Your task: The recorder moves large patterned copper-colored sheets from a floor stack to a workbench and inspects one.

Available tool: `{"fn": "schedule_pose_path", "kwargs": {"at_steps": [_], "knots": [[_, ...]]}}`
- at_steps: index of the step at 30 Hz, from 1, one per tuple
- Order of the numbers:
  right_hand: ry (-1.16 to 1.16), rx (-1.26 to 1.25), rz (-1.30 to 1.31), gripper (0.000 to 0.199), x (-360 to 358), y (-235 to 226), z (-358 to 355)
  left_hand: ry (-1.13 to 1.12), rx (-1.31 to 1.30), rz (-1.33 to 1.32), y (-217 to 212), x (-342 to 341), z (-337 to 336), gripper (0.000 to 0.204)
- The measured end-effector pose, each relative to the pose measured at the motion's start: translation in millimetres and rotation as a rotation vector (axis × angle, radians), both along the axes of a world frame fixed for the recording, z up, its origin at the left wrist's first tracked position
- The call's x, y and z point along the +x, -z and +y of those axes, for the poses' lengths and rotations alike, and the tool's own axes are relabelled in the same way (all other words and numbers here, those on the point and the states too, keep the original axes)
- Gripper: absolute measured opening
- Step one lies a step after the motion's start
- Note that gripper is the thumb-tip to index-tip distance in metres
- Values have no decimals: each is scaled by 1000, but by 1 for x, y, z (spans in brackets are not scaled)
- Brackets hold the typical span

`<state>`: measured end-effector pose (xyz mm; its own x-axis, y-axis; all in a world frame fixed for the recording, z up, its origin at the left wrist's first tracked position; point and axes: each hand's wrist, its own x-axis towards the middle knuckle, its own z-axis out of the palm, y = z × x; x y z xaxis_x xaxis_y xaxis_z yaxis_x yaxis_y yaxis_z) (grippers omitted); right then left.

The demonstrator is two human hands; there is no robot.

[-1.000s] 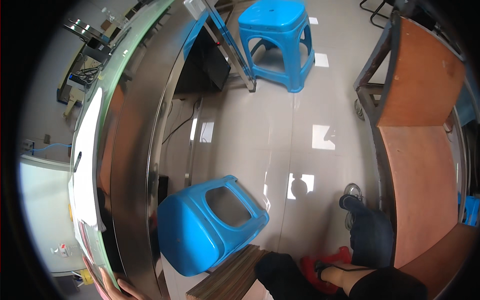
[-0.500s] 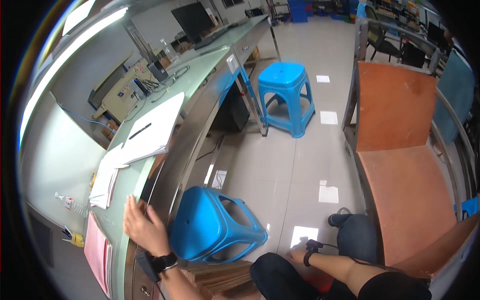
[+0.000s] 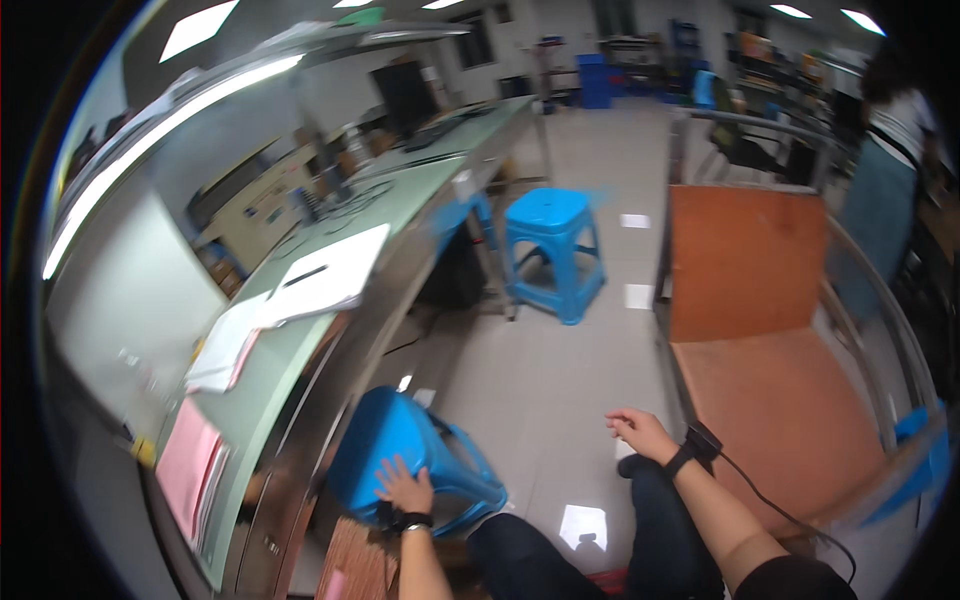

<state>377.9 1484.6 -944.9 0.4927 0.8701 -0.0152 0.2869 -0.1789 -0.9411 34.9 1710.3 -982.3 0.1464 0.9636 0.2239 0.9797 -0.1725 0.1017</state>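
My left hand (image 3: 407,487) is open with its fingers spread, over the near edge of a tilted blue plastic stool (image 3: 385,430). I cannot tell whether the fingers press on the seat or hover above it. My right hand (image 3: 640,434) hangs above the floor at the right of my legs, fingers loosely bent and apart, with nothing visible in them. A dark strap with a small black box (image 3: 703,438) sits on the right wrist, and a cable runs from it. Under my left forearm lies a brown ridged stack (image 3: 352,560).
A long green-topped bench (image 3: 270,350) runs along the left, bearing papers (image 3: 335,265), a pink folder (image 3: 188,455) and a monitor (image 3: 405,98). Ahead stands another blue stool (image 3: 553,255). An orange-brown panelled cart (image 3: 745,265) is at the right; behind it a person (image 3: 885,180) stands.
My left hand has moved from the bench edge right and down to the near stool. The right hand has risen forward, away from my lap. My view has tilted up; a person now shows at right.
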Motion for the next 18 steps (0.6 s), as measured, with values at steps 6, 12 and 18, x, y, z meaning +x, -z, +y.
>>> {"fn": "schedule_pose_path", "kwargs": {"at_steps": [6, 12, 18], "knots": [[188, 81, 42, 20, 6, -1, -34, 196, -27, -47, -11, 24, -11, 63], [119, 24, -83, 23, 3, 0, -32, 301, 7, -70, -6, 62, -14, 66], [104, -73, -249, 23, -4, -9, -36, 358, 6, -98, -9, 73, -17, 69]]}}
